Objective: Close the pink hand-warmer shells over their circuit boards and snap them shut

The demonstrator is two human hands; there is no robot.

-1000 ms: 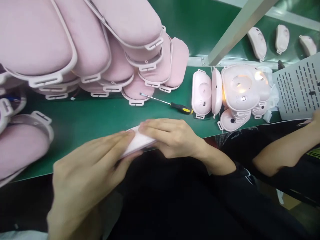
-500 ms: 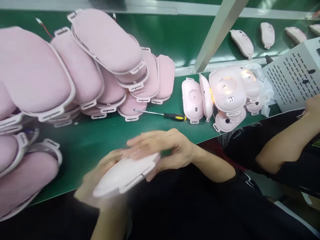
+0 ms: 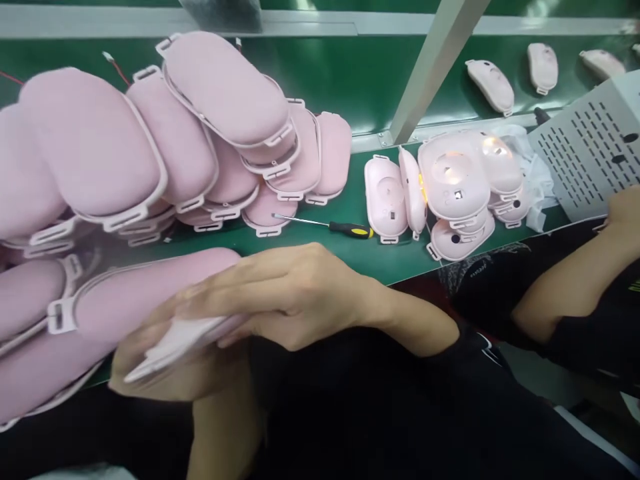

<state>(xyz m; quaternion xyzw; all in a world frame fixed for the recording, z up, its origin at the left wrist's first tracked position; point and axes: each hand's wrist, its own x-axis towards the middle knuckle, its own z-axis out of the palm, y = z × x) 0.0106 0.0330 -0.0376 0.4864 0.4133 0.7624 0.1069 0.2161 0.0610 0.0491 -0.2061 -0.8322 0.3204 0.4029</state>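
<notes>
Low in front of me, both hands grip a pale pink-white plastic shell (image 3: 177,343), seen nearly edge-on. My left hand (image 3: 150,373) wraps it from below and is partly hidden by it. Across its top and right end lie the fingers of my right hand (image 3: 295,293), thumb underneath. Just behind my hands rests a long pink padded pouch (image 3: 160,287) with a pale rim and strap slots. A screwdriver (image 3: 350,230) with a black and yellow handle lies on the green bench (image 3: 310,250) beyond my right hand.
Stacked pink padded pouches (image 3: 95,147) fill the left. At right, light pink shells (image 3: 387,197) stand grouped, some glowing orange. Behind them rise a metal post (image 3: 430,73) and a slotted grey box (image 3: 590,147). A co-worker's arm (image 3: 570,280) is at far right.
My hands have moved left and toward me with the shell, which is tilted more edge-on. A long pink pouch now shows behind them. The view has shifted slightly left.
</notes>
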